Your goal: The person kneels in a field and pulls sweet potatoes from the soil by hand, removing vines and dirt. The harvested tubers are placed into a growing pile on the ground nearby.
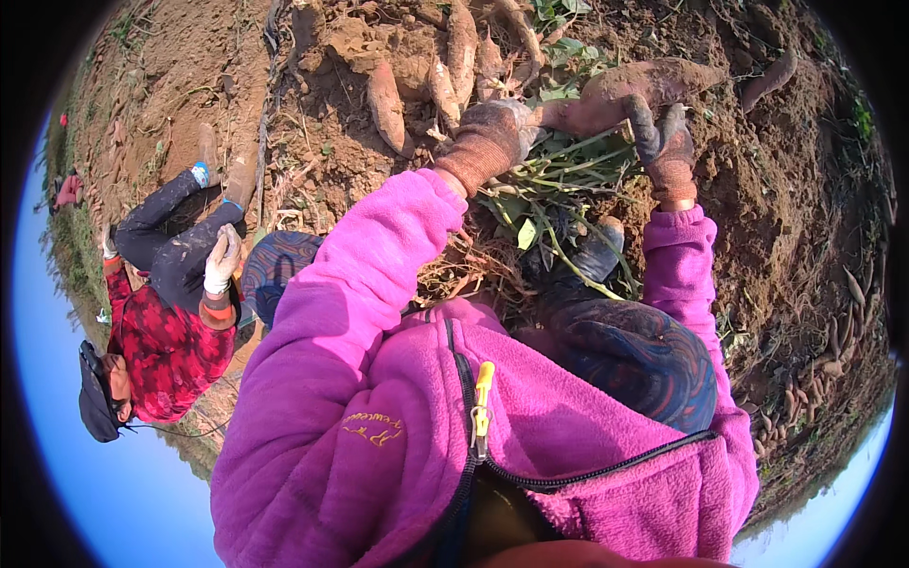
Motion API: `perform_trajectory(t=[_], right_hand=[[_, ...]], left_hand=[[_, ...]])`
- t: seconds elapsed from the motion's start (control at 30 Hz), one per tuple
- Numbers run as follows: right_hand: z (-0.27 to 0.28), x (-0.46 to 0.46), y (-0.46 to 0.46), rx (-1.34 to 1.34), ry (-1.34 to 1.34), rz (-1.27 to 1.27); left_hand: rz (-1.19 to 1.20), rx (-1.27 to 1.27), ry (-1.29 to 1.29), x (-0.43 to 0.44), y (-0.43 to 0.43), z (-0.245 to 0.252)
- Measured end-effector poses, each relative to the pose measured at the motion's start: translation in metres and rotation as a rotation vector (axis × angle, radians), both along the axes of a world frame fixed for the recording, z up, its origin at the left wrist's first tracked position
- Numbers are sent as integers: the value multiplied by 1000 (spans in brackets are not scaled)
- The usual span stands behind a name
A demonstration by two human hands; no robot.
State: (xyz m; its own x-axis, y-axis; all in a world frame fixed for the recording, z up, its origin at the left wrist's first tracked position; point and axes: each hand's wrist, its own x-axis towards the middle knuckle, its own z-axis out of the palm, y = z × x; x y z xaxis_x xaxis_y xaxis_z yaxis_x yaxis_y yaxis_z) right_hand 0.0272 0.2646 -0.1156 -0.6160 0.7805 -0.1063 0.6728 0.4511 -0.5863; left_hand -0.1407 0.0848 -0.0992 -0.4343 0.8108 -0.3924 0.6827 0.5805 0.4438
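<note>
My left hand [498, 133], in a soiled work glove with an orange-brown cuff, closes around the narrow left end of a large dirt-covered sweet potato [616, 91]. The tuber lies sideways, its far end tapering to the right. Just below it is my right hand [664, 153], gloved alike, with thumb and fingers apart; the thumb overlaps the tuber's lower edge. Cut green vine stems [568, 167] spread between my hands. Beyond my left hand, several more sweet potatoes [461, 53] rest on the soil, one reddish sweet potato [387, 106] lying apart at their left.
My boot [600, 248] stands beneath the stems. A co-worker [170, 334] in a red patterned top and white gloves sits at the left. One sweet potato [770, 79] lies at the upper right; a row of dug tubers [817, 383] runs along the right. Loose brown soil [753, 199] surrounds me.
</note>
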Motion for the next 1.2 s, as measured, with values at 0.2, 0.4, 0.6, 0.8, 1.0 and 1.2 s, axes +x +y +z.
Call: perform_trajectory(t=[0.2,0.4,0.6,0.8,1.0,1.2], right_hand=[[-17,-13,-25,-637,762,-76],[-58,-7,-8,-1064,808,37],[-70,0,-7,-1466,855,193],[-54,20,12,-1577,1388,-18],[-26,119,45,-1089,1339,-499],[-18,185,-4,-1253,1251,-757]], left_hand=[[-469,197,225,-3,5,-10],[-864,241,185,-6,25,-6],[-1108,257,221,-7,33,-16],[-446,114,-84,-28,11,-26],[-225,228,-261,-38,-13,-54],[-237,161,-56,-53,-28,-102]])
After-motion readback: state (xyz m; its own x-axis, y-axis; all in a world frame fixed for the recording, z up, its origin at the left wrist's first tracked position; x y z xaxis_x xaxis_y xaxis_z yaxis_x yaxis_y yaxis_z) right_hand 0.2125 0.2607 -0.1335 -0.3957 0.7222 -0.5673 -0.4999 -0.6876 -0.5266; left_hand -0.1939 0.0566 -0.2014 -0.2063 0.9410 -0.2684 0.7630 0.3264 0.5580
